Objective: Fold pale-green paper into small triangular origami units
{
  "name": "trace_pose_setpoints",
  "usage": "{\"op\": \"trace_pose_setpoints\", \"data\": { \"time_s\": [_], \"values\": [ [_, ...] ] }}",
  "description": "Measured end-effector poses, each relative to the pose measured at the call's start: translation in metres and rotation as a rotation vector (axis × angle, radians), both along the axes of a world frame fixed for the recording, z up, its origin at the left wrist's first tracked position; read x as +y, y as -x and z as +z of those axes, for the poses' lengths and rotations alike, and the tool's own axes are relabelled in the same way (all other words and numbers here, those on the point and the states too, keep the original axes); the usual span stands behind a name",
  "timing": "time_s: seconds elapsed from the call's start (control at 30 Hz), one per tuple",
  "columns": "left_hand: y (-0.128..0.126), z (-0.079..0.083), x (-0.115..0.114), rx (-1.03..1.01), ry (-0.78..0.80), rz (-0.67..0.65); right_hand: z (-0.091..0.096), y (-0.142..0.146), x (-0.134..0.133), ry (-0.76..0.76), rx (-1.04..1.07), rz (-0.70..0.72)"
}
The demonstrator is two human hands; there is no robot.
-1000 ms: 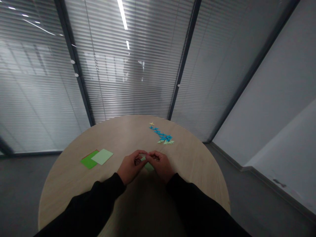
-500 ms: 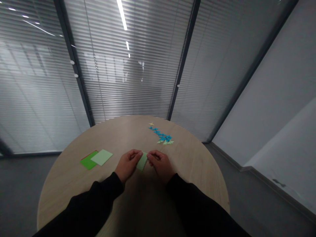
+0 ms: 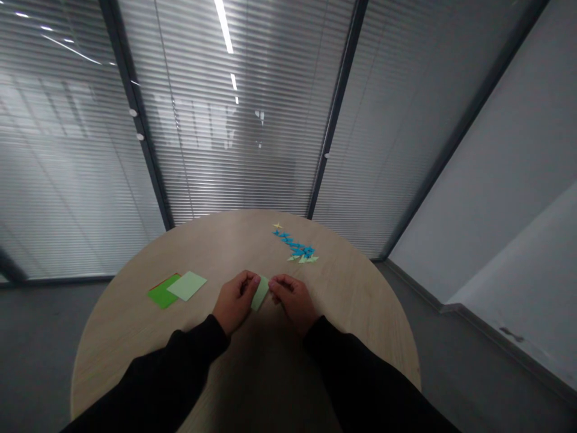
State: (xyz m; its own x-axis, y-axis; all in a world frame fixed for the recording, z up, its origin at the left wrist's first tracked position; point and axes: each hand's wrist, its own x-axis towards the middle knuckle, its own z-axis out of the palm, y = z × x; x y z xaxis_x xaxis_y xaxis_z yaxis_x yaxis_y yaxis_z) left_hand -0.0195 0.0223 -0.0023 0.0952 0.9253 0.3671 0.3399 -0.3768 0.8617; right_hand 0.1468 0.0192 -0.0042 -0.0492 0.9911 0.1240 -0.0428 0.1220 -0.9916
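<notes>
A small strip of pale green paper (image 3: 260, 294) stands tilted between my hands. My left hand (image 3: 234, 300) pinches its left edge, and my right hand (image 3: 292, 296) pinches its right edge. To the left of my left hand, a sheet of pale green paper (image 3: 186, 285) lies partly over a brighter green sheet (image 3: 160, 294). Beyond my right hand lies a row of small blue folded paper pieces (image 3: 295, 247). Pale green paper triangles (image 3: 303, 259) sit at its near end, and a small yellow paper star (image 3: 277, 226) sits at its far end.
All of this lies on a round pale wood table (image 3: 342, 300). Its far rim meets a glass partition with slatted blinds (image 3: 234, 150). A grey floor surrounds the table, and a grey wall (image 3: 505, 180) rises at the right.
My hands have drawn slightly apart and lowered. The pale green strip, mostly hidden under my fingers earlier, now shows plainly between them.
</notes>
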Motion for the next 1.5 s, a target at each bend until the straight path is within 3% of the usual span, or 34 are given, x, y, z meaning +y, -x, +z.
{"op": "trace_pose_setpoints", "data": {
  "time_s": [0.6,1.03,1.27,1.5],
  "values": [
    [0.002,0.002,-0.001,0.189,-0.082,0.031,-0.007,0.000,0.004,-0.004,0.016,-0.003],
    [0.001,0.003,-0.002,0.212,-0.105,0.043,-0.012,0.001,0.007,0.020,0.039,0.060],
    [0.001,0.004,-0.003,0.226,-0.130,0.056,-0.007,0.002,0.001,-0.024,-0.161,0.164],
    [0.001,0.003,-0.001,0.250,-0.133,0.046,-0.005,0.001,0.000,-0.038,-0.183,0.174]
  ]
}}
